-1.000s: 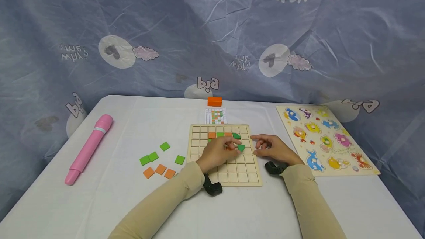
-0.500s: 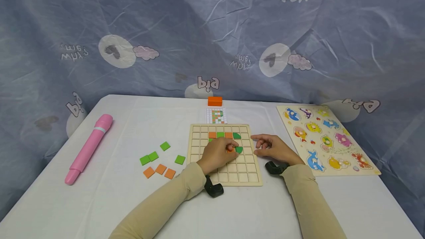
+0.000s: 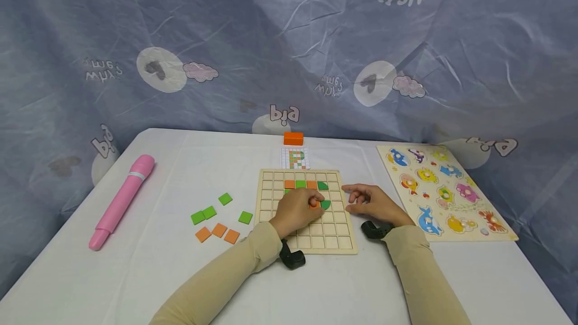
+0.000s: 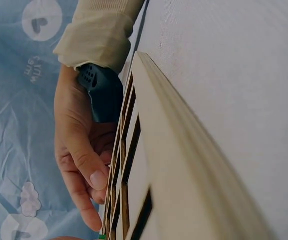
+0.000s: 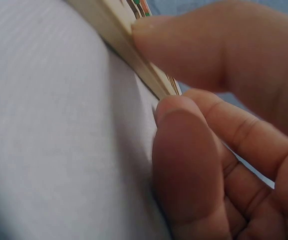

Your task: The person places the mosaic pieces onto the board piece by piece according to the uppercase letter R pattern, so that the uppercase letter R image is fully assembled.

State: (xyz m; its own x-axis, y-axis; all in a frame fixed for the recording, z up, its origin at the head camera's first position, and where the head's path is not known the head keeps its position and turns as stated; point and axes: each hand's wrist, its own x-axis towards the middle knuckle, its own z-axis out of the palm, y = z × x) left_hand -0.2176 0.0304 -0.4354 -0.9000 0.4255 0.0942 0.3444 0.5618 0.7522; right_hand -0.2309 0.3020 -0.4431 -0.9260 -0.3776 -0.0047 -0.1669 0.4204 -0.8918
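Dark-green tile (image 3: 326, 205) is lying at the left hand (image 3: 295, 208), fingers bent, hold unclear; beside the board (image 3: 331, 229), the right hand (image 3: 374, 202) is holding nothing, fingers parted.

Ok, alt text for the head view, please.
A person's left hand reaches over a wooden grid board bearing orange and green tiles; the right hand is at its right edge. Nearby are loose tiles, a pattern card, a pink stick and an animal puzzle.

Backdrop (image 3: 289, 39): creased blue-grey cloth, pink clouds (image 3: 200, 71), printed lettering (image 3: 284, 114) | Table (image 3: 99, 280): white, rounded far-left corner
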